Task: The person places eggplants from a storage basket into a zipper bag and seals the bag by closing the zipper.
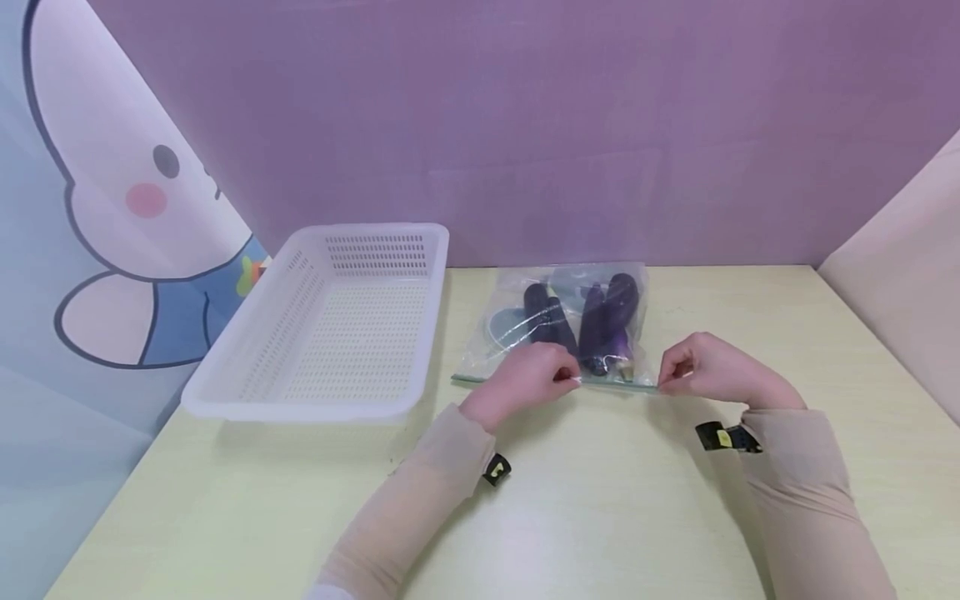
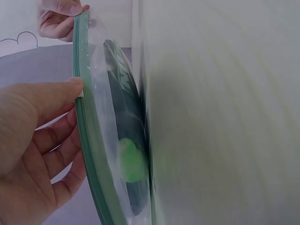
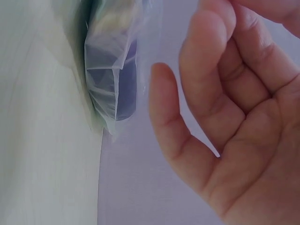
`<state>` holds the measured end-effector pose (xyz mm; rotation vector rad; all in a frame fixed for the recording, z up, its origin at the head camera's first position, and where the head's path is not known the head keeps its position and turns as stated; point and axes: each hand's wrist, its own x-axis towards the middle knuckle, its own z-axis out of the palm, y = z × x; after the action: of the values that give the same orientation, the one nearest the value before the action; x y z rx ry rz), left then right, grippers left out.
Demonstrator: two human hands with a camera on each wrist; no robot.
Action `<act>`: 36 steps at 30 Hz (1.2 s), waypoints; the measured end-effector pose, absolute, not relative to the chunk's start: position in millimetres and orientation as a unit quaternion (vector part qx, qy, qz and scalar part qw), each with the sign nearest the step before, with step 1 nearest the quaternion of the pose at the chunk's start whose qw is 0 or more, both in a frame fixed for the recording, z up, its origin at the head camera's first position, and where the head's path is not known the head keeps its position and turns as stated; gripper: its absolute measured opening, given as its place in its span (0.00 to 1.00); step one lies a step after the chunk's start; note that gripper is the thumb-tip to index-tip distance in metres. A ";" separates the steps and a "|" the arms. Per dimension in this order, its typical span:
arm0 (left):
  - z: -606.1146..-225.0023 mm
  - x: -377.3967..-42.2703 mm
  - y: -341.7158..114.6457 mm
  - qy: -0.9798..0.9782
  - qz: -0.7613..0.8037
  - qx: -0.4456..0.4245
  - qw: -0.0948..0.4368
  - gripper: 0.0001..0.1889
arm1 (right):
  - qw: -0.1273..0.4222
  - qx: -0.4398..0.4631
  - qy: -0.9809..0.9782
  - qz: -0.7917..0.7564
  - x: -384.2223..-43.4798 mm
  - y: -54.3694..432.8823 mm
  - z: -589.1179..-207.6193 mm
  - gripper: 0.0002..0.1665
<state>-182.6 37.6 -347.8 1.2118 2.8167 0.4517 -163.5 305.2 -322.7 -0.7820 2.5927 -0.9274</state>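
A clear zip bag (image 1: 480, 354) with a green zip edge (image 2: 80, 51) lies on the table, its zip side towards me. Several dark purple eggplants (image 1: 592, 329) are inside it. My left hand (image 1: 531, 375) pinches the zip near its middle, at a small whitish slider (image 2: 81, 94) partly hidden by the thumb. At the zip's right end, my right hand (image 1: 712, 371) pinches the bag's corner between thumb and finger. In the right wrist view the fingertips of that hand are cut off at the top. One side of the bag shows there, with a dark eggplant inside.
A white plastic basket (image 1: 420, 367) with slotted walls stands on the left of the pale table (image 1: 570, 517). Behind the table rises a purple backdrop (image 1: 525, 125). A cartoon-printed cloth (image 1: 90, 450) hangs at the left, and a pale wall (image 1: 900, 267) borders the right.
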 end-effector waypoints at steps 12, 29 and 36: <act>-352.1 -179.9 28.1 0.912 0.148 0.382 0.009 0.06 | 0.145 -0.267 0.899 -0.314 -163.4 313.1 -323.5 0.06; -354.3 -178.6 21.2 0.911 0.160 0.380 -0.002 0.06 | 0.141 -0.266 0.900 -0.317 -162.0 318.8 -321.4 0.06; -352.4 -177.1 18.7 0.913 0.155 0.378 -0.004 0.06 | 0.148 -0.259 0.901 -0.315 -162.2 320.5 -320.1 0.06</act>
<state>-177.1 18.7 -352.4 1.1905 2.8745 0.4890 -162.2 320.5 -320.1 -0.7454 2.5920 -0.9069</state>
